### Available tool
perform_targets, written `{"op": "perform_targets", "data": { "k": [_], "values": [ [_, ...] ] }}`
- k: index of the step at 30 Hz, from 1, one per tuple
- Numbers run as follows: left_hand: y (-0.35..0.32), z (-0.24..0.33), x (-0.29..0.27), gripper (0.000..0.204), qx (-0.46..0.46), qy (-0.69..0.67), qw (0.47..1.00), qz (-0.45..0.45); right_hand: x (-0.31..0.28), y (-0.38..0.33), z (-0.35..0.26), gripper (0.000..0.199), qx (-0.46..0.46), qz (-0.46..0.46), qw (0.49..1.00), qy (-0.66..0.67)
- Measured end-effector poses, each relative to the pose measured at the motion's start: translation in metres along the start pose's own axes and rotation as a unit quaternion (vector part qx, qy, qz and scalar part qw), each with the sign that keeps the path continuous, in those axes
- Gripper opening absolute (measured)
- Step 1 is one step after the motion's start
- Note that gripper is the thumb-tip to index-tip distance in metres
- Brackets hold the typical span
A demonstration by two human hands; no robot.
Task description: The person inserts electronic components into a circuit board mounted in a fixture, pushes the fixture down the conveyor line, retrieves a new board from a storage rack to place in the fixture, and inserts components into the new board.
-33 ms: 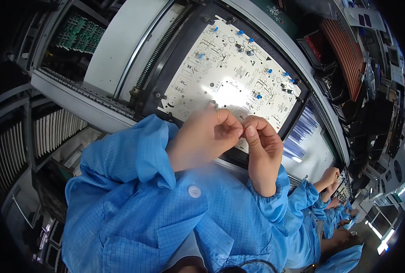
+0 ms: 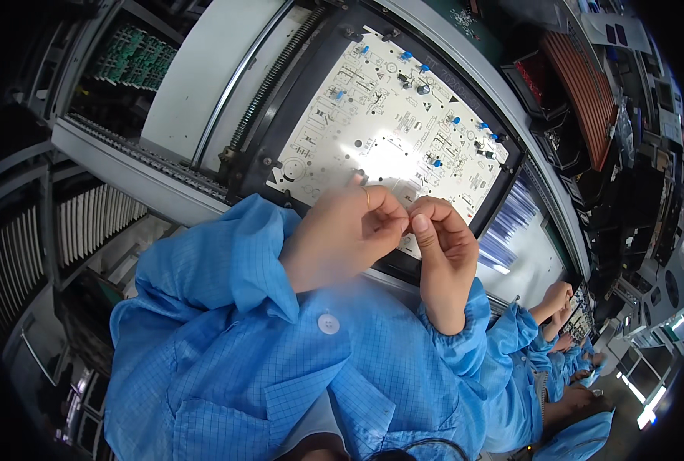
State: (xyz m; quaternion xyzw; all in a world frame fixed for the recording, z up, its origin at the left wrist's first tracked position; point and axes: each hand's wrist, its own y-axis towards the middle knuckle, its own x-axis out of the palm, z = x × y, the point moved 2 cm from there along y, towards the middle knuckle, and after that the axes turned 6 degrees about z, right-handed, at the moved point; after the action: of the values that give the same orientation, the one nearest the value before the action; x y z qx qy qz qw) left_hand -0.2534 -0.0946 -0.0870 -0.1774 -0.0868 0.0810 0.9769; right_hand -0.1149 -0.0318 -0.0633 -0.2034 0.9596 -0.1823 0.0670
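Note:
My left hand (image 2: 346, 234) and my right hand (image 2: 445, 261) meet fingertip to fingertip over the near edge of a white circuit board (image 2: 326, 142). Thumb and index finger of each are pinched together. Whatever lies between the fingertips is hidden or too small to make out. The board sits in a black frame (image 2: 253, 157), with black printed markings on its face. Several small blue components (image 2: 437, 163) stand on it, mostly toward the far and right sides, along with a few dark round ones (image 2: 422, 90). Glare whitens the board's middle.
A rail with a coiled spring (image 2: 269, 84) and a metal rod (image 2: 238, 88) run left of the frame. Green boards (image 2: 134, 58) stand in a rack at far left. Red parts fill a dark bin (image 2: 532, 81) at right. A co-worker's hand (image 2: 553, 300) shows at lower right.

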Motion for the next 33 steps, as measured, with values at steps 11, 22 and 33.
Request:
{"op": "perform_targets", "data": {
  "k": [11,22,33],
  "values": [
    [-0.013,-0.001,-0.031,0.023,0.068,-0.129,0.983,0.108,0.005,0.054,0.011,0.009,-0.292,0.061,0.896,-0.329],
    [-0.017,0.0,-0.066,0.017,0.077,-0.174,0.969,0.156,0.011,0.059,0.016,0.012,-0.316,0.075,0.849,-0.417],
    [-0.024,-0.022,-0.109,0.023,0.144,0.188,0.903,0.357,-0.005,0.041,0.006,0.02,-0.315,0.106,0.895,-0.298]
  ]
}}
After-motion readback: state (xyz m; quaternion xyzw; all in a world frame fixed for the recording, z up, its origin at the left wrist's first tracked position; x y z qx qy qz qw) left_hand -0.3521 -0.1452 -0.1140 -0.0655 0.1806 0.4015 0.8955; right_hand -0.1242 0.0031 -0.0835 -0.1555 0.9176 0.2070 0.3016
